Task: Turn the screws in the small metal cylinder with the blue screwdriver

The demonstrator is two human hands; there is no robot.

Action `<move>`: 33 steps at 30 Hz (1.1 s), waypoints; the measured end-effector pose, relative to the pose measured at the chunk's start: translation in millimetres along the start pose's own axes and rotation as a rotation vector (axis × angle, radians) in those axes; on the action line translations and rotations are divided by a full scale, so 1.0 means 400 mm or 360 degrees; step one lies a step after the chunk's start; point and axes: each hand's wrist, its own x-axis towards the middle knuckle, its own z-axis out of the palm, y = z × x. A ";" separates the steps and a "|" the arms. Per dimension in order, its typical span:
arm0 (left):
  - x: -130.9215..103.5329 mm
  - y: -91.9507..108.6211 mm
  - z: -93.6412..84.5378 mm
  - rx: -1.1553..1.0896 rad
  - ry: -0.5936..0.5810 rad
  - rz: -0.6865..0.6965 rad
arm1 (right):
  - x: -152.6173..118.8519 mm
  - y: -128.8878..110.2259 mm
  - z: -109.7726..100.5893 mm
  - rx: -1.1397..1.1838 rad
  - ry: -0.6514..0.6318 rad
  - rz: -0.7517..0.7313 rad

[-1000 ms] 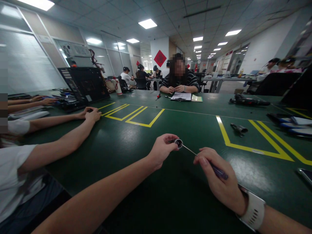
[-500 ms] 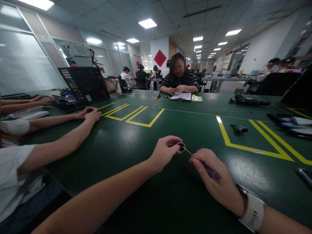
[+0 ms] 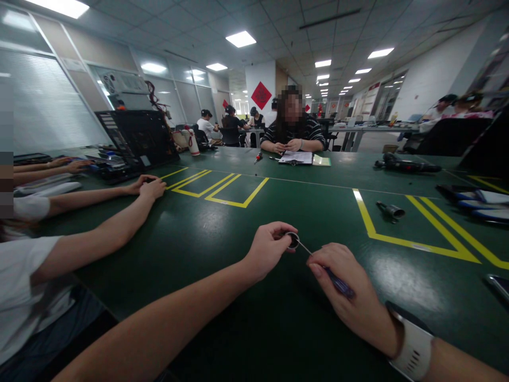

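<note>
Pinched in my left hand (image 3: 267, 249) is a small round part (image 3: 293, 241), dark inside with a pale metal-looking rim; its far side is behind my fingers. My right hand (image 3: 342, 284) is closed round the dark purplish handle of a screwdriver (image 3: 339, 283). The thin shaft slants up and left, and its tip ends at or inside the round part's opening; I cannot tell whether it touches. Both hands are above the green table (image 3: 222, 329). Farther right, a dark part with a cylindrical metal end (image 3: 392, 211) lies inside a yellow tape outline.
Yellow tape (image 3: 413, 247) marks the table. A power tool (image 3: 407, 163) lies at the back right, a phone-like object (image 3: 499, 286) at the right edge. A clipboard (image 3: 296, 157) lies before a seated person. At left are a co-worker's hands (image 3: 151, 185) and a black computer case (image 3: 139, 135).
The screwdriver and my right hand have shifted slightly left, and the round part has turned or moved a little left. My left hand keeps its hold.
</note>
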 end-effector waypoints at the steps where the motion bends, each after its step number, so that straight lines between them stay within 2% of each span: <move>1: 0.003 -0.005 -0.002 -0.0004 -0.0005 -0.0002 | 0.000 0.001 0.001 0.0009 0.0012 0.0011; 4: 0.018 -0.029 -0.013 0.0014 -0.0086 0.0000 | -0.001 0.008 0.002 0.0064 0.0113 0.0069; 6: 0.031 -0.051 -0.025 0.0106 -0.0147 0.0085 | -0.002 0.015 0.004 0.0100 0.0187 0.0178; 9: 0.047 -0.073 -0.043 0.0522 -0.0098 0.0305 | -0.003 0.027 0.005 0.0173 0.0219 0.0390; 13: 0.053 -0.062 -0.056 0.1128 -0.0079 0.0501 | 0.000 0.036 0.005 0.0306 0.0216 0.0562; 17: 0.066 -0.048 -0.058 0.1427 -0.0072 0.0660 | 0.005 0.034 0.003 0.0437 0.0179 0.0667; 20: 0.087 -0.056 -0.053 0.1463 -0.0045 0.0690 | 0.007 0.035 0.002 0.0586 0.0190 0.0747; 26: 0.122 -0.073 -0.034 0.1300 -0.0195 0.0416 | 0.005 0.045 -0.001 0.0745 0.0160 0.0862; 33: 0.135 -0.081 -0.041 0.1399 -0.0296 0.0700 | 0.016 0.041 -0.006 0.0671 -0.0011 0.0839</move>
